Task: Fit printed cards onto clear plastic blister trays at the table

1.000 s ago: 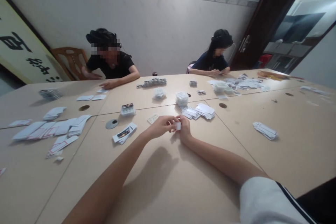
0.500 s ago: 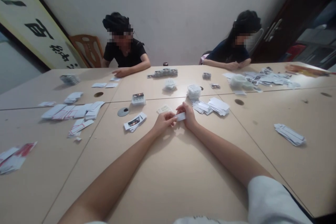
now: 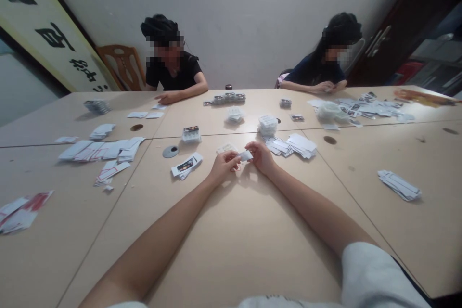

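Observation:
My left hand (image 3: 223, 165) and my right hand (image 3: 262, 156) meet over the beige table (image 3: 231, 240), both pinching one small white card (image 3: 245, 155) between their fingertips. Just behind the hands lies a pale card (image 3: 225, 148) flat on the table. A heap of white cards (image 3: 293, 146) sits to the right of my right hand, and a stack of clear plastic cases (image 3: 267, 125) stands behind it. A printed card pair (image 3: 186, 165) lies to the left of my left hand.
Two people sit at the far side, one in black (image 3: 173, 74), one in dark blue (image 3: 319, 74), each with hands on the table. White cards spread at left (image 3: 101, 150), a card stack at right (image 3: 399, 185), a grey cable cap (image 3: 170, 151), a wooden chair (image 3: 121, 68).
The view tilted down and left after the first frame. My two hands stayed together on the small white card and turned it slightly.

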Demonstrator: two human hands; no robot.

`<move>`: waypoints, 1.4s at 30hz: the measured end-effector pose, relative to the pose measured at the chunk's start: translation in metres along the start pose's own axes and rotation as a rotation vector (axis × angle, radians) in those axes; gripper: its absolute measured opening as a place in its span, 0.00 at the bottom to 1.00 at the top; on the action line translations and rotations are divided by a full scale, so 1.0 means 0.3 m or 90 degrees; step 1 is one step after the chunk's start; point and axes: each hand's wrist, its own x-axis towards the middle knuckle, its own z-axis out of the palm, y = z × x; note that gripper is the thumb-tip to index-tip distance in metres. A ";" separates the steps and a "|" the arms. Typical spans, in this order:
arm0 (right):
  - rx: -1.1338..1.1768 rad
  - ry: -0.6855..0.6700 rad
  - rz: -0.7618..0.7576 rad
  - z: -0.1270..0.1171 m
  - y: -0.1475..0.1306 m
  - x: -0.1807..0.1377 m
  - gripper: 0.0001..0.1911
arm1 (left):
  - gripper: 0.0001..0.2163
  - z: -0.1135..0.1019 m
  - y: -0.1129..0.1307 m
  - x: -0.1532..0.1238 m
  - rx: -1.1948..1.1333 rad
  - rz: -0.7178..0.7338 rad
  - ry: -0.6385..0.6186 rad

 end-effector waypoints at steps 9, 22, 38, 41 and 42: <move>0.013 -0.126 0.009 0.017 -0.005 -0.024 0.13 | 0.19 -0.005 -0.039 0.020 -0.038 -0.002 -0.002; -0.085 -0.195 -0.034 0.013 0.029 -0.024 0.12 | 0.22 0.004 -0.036 0.016 -0.061 0.000 -0.022; -0.196 -0.024 -0.129 0.051 0.023 -0.026 0.15 | 0.10 -0.015 -0.053 0.024 0.049 0.045 0.064; -0.259 0.027 -0.175 0.050 0.027 -0.024 0.12 | 0.11 -0.021 -0.052 0.025 0.063 0.067 0.094; -0.277 0.040 -0.188 0.050 0.028 -0.024 0.11 | 0.12 -0.022 -0.052 0.025 0.067 0.070 0.095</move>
